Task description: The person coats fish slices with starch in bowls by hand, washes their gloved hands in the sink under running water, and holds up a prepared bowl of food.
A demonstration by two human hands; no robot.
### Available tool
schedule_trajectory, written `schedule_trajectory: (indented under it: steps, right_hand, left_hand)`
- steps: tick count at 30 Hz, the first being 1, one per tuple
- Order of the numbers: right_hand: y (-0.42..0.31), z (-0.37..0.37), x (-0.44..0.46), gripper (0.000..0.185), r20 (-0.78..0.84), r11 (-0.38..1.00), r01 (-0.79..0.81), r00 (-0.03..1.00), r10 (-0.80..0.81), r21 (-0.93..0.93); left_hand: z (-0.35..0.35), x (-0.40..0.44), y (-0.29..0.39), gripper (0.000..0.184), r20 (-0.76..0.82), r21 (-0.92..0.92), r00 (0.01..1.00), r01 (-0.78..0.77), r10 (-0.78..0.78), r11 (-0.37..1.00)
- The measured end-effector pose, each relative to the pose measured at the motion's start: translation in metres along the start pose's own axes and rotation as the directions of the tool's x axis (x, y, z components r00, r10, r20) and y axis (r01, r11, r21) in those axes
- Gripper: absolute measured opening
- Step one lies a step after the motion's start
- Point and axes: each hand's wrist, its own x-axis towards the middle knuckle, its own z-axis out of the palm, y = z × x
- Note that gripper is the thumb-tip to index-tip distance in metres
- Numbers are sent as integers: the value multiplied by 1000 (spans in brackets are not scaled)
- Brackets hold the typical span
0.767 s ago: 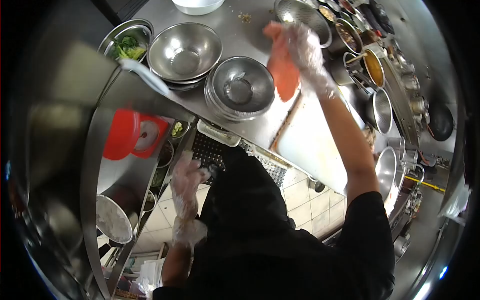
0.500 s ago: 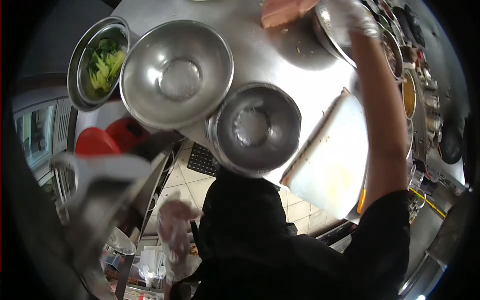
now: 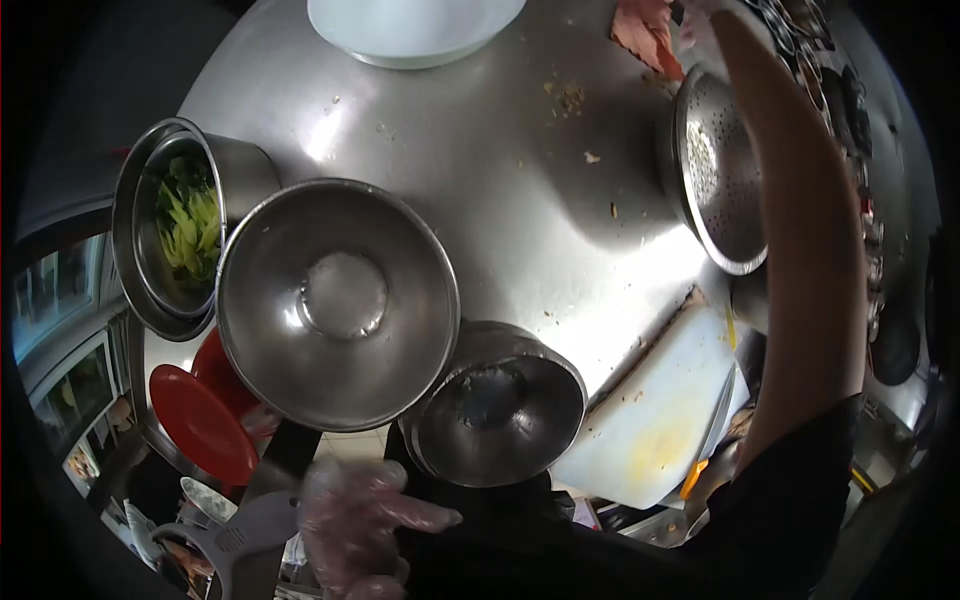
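In a clear plastic glove, my left hand [image 3: 350,525] is low at the left of my body, its fingers apart and one pointing right. A grey plastic handle [image 3: 255,528] lies right beside it; no grip on it shows. My right arm reaches to the far right of the steel table. There my gloved right hand [image 3: 696,22] is closed on the edge of a crumpled pink cloth [image 3: 644,38], partly cut off by the frame and the arm. Just below it stands a steel colander [image 3: 735,170], partly behind my forearm.
On the steel table [image 3: 500,230] are a large steel bowl [image 3: 400,270], smaller stacked bowls [image 3: 490,430] and a pot [image 3: 250,170] with cut greens [image 3: 190,230]. A white bowl [image 3: 415,50] is at the back. A knife [image 3: 718,420] rests on the white cutting board [image 3: 645,420].
The view has tilted, so the table things sit lower. My right hand has gone from the colander to the pink cloth, which has shifted farther back. The grey object at lower left is less blurred.
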Motion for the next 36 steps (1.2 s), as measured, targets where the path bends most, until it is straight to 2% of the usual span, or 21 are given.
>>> schedule_trajectory:
  steps: [2, 4, 6, 9, 14, 20, 23, 26, 28, 31, 34, 35, 36]
  right_hand:
    - [8, 35, 15, 17, 38, 996, 27, 999, -23, -87]
    - [13, 63, 24, 18, 73, 989, 42, 997, -32, -143]
    - [14, 83, 26, 19, 105, 984, 55, 994, -38, -172]
    - [10, 96, 18, 21, 142, 983, 95, 987, -72, -160]
    - [-15, 89, -33, 24, 217, 984, 168, 964, -152, -54]
    - [-84, 64, -119, 28, 402, 966, 206, 880, -252, 154]
    - [-115, 47, -153, 31, 537, 951, 146, 797, -276, 272]
    - [-125, 6, -158, 33, 662, 914, -30, 700, -269, 404]
    - [-120, -35, -141, 34, 628, 859, -118, 732, -264, 498]
    - [-96, -54, -100, 28, 437, 890, 7, 869, -231, 456]
    - [-65, -32, -38, 23, 250, 965, 183, 941, -227, 189]
    - [-56, -18, -15, 21, 206, 971, 229, 949, -238, 70]
    - [-48, -1, 6, 19, 161, 965, 255, 957, -243, -59]
  left_hand:
    - [21, 12, 5, 52, -228, -57, 973, -51, 37, 997]
    - [26, 23, 5, 53, -343, -76, 938, -85, 54, 993]
    - [22, 28, 2, 78, -163, -208, 975, -185, 152, 960]
    - [8, 23, 1, 88, -111, -137, 988, -121, 106, 983]
    - [-10, 16, -1, 83, -93, -153, 990, -115, 101, 982]
    - [-15, 6, -1, 76, -66, -181, 994, -99, 88, 978]
    - [-16, 4, -4, 73, -62, -201, 994, -98, 87, 975]
    - [-19, 4, -5, 70, -64, -213, 994, -100, 88, 972]
    - [-20, 6, -6, 68, -71, -226, 994, -102, 88, 969]
    - [-17, 0, -7, 65, -77, -254, 993, -101, 84, 962]
    - [-20, -11, -4, 73, -38, -326, 999, 6, -19, 945]
    - [-23, -16, -1, 71, -15, -158, 999, 38, -41, 987]
    - [-19, -19, -4, 71, -18, -148, 999, 33, -36, 988]
